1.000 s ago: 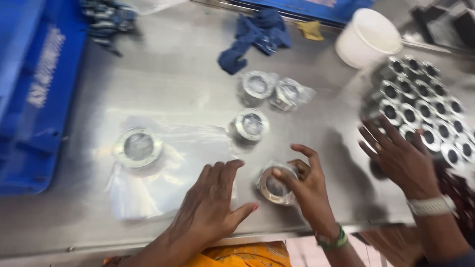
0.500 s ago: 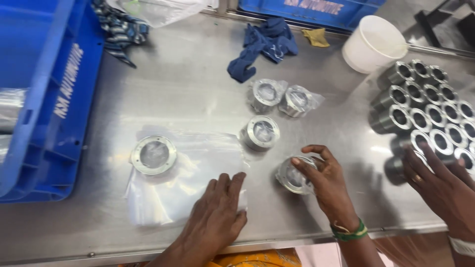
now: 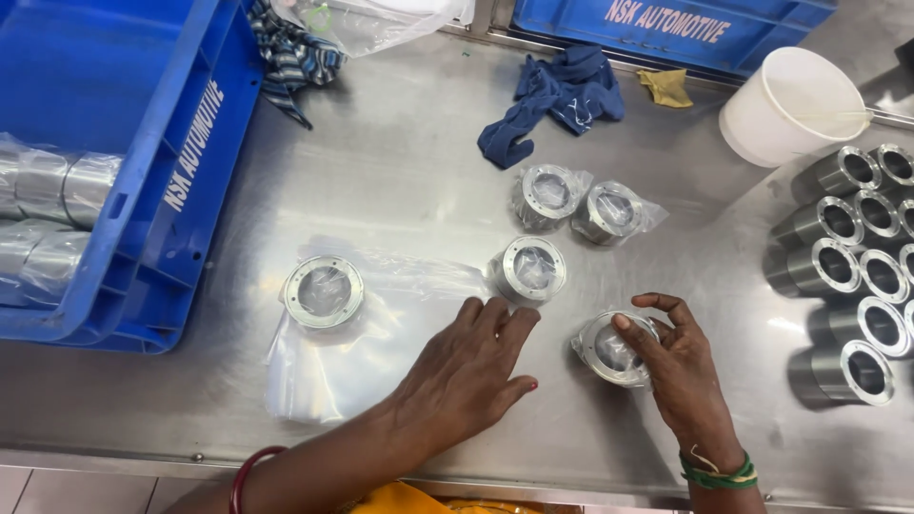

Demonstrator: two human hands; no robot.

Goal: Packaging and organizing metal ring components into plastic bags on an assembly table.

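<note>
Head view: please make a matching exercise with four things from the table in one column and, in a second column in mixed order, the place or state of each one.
Things:
1. right hand
2. left hand
3. white cup
4. blue cloth

Places or states:
A. crumpled at the far side of the table
B. flat on the table, fingers near a bagged metal ring
C. fingers around a metal ring in a clear bag
D. lying tilted beside the bare metal cylinders

Pairs: 1-C, 2-B, 3-D, 4-A
</note>
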